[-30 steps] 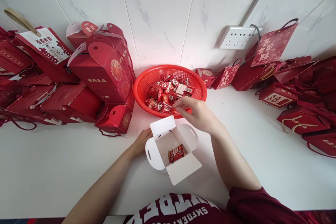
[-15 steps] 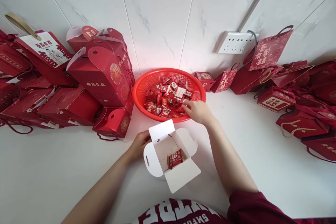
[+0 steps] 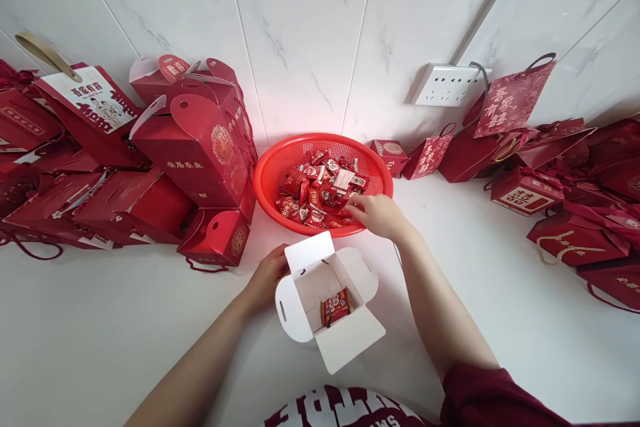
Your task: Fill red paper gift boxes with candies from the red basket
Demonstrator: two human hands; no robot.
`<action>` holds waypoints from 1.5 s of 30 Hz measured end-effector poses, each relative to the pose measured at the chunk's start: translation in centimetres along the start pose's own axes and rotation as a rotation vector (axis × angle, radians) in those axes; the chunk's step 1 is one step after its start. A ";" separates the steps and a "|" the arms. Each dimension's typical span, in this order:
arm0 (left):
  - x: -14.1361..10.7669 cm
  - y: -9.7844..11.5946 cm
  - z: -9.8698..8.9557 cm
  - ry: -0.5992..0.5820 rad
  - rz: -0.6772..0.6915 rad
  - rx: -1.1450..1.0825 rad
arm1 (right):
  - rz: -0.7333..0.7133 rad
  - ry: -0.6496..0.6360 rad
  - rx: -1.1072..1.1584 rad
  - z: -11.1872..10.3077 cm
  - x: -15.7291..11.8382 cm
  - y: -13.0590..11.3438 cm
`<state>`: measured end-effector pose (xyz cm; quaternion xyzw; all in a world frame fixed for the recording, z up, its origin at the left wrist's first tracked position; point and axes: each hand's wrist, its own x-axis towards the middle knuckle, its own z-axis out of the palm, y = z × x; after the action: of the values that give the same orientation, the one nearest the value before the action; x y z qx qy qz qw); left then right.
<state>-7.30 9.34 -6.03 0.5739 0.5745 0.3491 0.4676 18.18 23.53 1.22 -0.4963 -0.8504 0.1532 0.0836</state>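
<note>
An open cardboard gift box, white inside, stands on the counter with its flaps folded out. In it lies a red printed packet. My left hand is against the box's far left side, its fingertips hidden behind a flap. Behind the box sits a red plastic basket of red wrapped candies. My right hand reaches over the basket's front right rim, fingers curled together among the candies. What the fingertips pinch is hidden.
Red gift boxes crowd the left side, one small box in front. More red boxes and bags stand on the right. Beside the basket are a small box and a little bag. A power strip is on the wall.
The whole view has shifted slightly, with everything a little lower. My right hand stays in the basket and my left hand stays at the box.
</note>
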 end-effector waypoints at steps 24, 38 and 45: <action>0.0 -0.2 0.1 -0.033 -0.032 -0.043 | -0.178 -0.290 0.196 1.0 4.6 -2.7; 0.1 0.3 -1.8 -0.106 0.189 0.158 | -0.283 0.076 0.765 -0.2 -2.6 -1.5; -2.3 1.4 -2.9 -0.125 0.170 0.295 | -0.338 0.080 0.773 -0.4 -8.1 -3.1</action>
<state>-9.75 7.61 -3.52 0.7034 0.5387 0.2628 0.3821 19.78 15.12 2.77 -0.2873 -0.7959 0.4258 0.3204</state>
